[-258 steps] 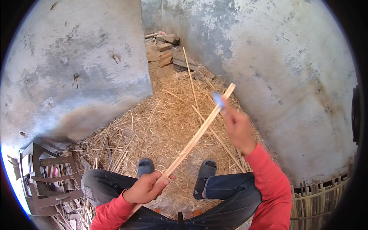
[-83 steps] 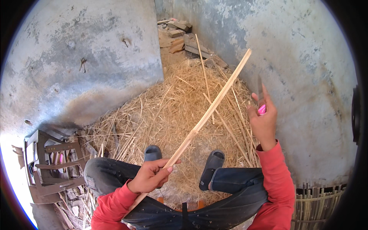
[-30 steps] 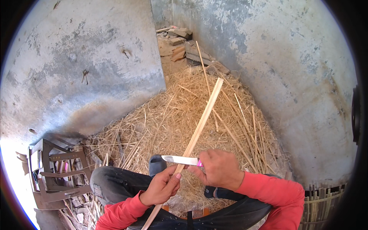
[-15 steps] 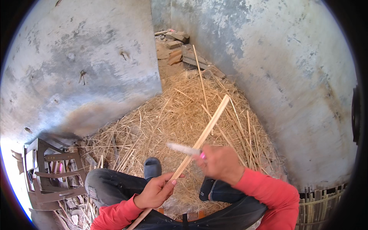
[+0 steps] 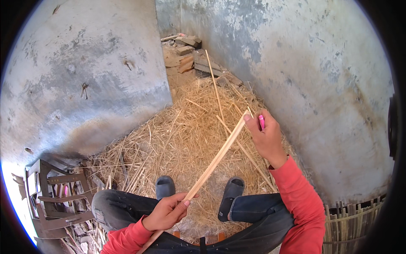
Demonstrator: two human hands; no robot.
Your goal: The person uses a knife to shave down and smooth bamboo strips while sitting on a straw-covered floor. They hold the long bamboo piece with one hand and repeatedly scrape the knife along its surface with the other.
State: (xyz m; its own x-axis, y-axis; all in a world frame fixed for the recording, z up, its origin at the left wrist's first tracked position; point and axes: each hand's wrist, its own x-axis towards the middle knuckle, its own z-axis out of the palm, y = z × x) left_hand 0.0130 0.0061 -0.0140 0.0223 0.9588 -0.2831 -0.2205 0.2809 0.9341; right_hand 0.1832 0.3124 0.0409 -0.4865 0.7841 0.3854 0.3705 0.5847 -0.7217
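Note:
A long pale strip of split wood or bamboo point(image 5: 217, 156) slants from my lap up to the right. My left hand point(image 5: 170, 211) is closed around its lower part, thumb on top. My right hand point(image 5: 269, 139) is at the strip's far end, the thumb at its tip. In that hand is a knife, whose pink handle point(image 5: 261, 122) shows between the fingers; the blade is mostly hidden. Whether the blade touches the strip I cannot tell.
Shavings and thin strips point(image 5: 198, 127) cover the floor before my feet. Bricks point(image 5: 186, 44) lie in the far corner. A broken dark wooden frame point(image 5: 65, 192) stands at left, a slatted basket point(image 5: 351, 226) at lower right. Worn walls point(image 5: 321, 84) close in both sides.
My right hand with the knife has moved up and away from the strip's middle to its far end. The left hand keeps its hold, nearly in place. My right foot shows more fully.

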